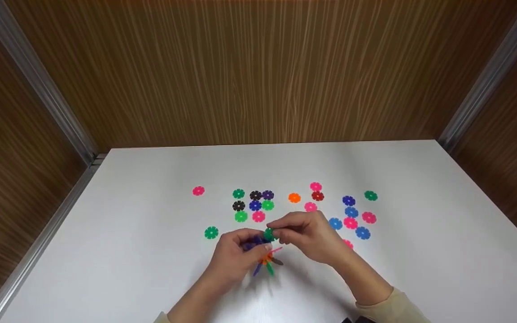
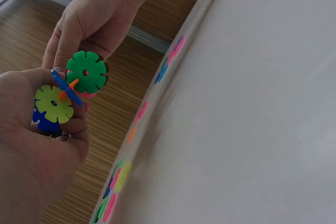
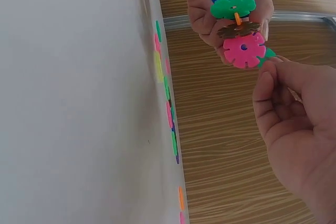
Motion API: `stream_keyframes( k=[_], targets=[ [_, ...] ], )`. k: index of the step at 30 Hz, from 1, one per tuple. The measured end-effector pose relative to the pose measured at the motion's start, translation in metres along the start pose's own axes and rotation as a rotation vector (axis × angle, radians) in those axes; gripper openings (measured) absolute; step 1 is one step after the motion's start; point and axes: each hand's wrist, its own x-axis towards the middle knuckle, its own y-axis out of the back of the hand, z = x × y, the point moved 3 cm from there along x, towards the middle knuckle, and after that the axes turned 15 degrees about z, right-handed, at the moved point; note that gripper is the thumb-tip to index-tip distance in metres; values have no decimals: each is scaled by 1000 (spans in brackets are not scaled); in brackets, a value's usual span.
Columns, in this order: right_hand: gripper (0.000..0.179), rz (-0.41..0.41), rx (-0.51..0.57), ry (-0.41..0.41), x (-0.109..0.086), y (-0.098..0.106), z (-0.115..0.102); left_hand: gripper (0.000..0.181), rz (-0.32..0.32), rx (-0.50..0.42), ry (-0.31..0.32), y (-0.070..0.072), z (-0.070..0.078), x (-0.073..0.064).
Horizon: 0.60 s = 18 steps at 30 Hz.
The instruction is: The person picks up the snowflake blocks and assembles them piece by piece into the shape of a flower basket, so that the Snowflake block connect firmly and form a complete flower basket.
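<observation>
Your left hand [image 1: 236, 258] grips several joined discs [image 1: 265, 259]; your right hand [image 1: 311, 235] pinches a green disc [image 1: 269, 234] by them; many loose discs [image 1: 294, 198] lie beyond, unjoined.

The right grip [image 1: 313, 235] pinches, apparently, a green disc [image 1: 269, 234].

head view bright, soft shadows on white table [image 1: 106, 269]; wrist views greyer, slightly hazy.

In front of you, the white worktop [image 1: 119, 264] carries loose flower-shaped notched discs [image 1: 265, 205]: a pink disc [image 1: 196, 191] and a green disc [image 1: 208, 232] towards your left, a mixed-colour cluster [image 1: 252, 207] near the middle, an orange disc [image 1: 291, 198] near it, and pink, red, green and blue discs [image 1: 360, 233] towards your right
</observation>
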Motion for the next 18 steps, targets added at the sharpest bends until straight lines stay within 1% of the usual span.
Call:
stream_keyframes(
  k=[2, 4, 7, 9, 10, 12, 14, 16, 18],
  targets=[
    [23, 21, 8, -23, 0, 1, 2, 27, 6, -3, -13, 2, 3, 2],
    [26, 54, 11, -42, 2, 3, 5, 28, 37, -1, -16, 9, 5, 5],
    [23, 98, -28, -82, 6, 5, 18, 30, 117, -19, -6, 25, 7, 11],
    [20, 94, -67, -120, 10, 2, 29, 28, 182, -32, 7, 36, 8, 16],
    [19, 77, -94, -145, 12, 0, 36, 28, 213, -36, 12, 41, 8, 18],
    [20, 15, -152, -177, 16, -9, 47, 27, 264, -47, 19, 50, 8, 21],
    [25, -55, -203, -182, 19, -19, 54, 27, 298, -57, 30, 55, 8, 23],
    [29, -120, -259, -141, 23, -29, 57, 28, 309, -63, 37, 57, 8, 24],
    [31, -174, -323, -78, 26, -37, 56, 28, 308, -67, 38, 57, 7, 24]
  ],
)
